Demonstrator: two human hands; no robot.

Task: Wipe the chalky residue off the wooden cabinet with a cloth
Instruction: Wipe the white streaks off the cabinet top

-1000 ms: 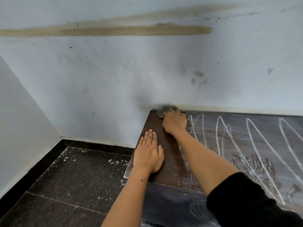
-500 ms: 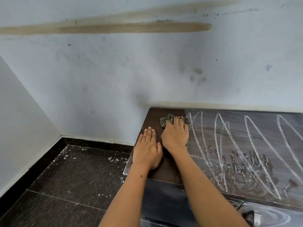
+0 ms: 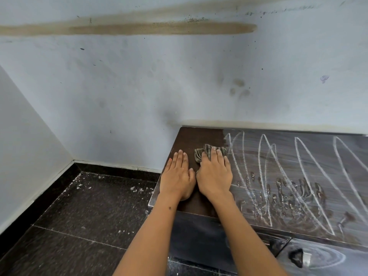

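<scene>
- Right hand [image 3: 215, 174]: fingers [image 3: 216, 157] flat and together, pressing the cloth [image 3: 201, 154] onto the cabinet [image 3: 199, 204] top, left end.
- Left hand [image 3: 177, 176] lies flat alongside, fingers together, bracing.
- Mid-wipe, I'd say: left strip bare, chalk [image 3: 298, 176] covers the right.
- Next: push rightward, firmly.

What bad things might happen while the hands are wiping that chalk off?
1. The cloth looks small and bunched under the right hand, so it may just smear the chalk loops.
2. The left hand presses near the cabinet top edge and might slip off.
</scene>
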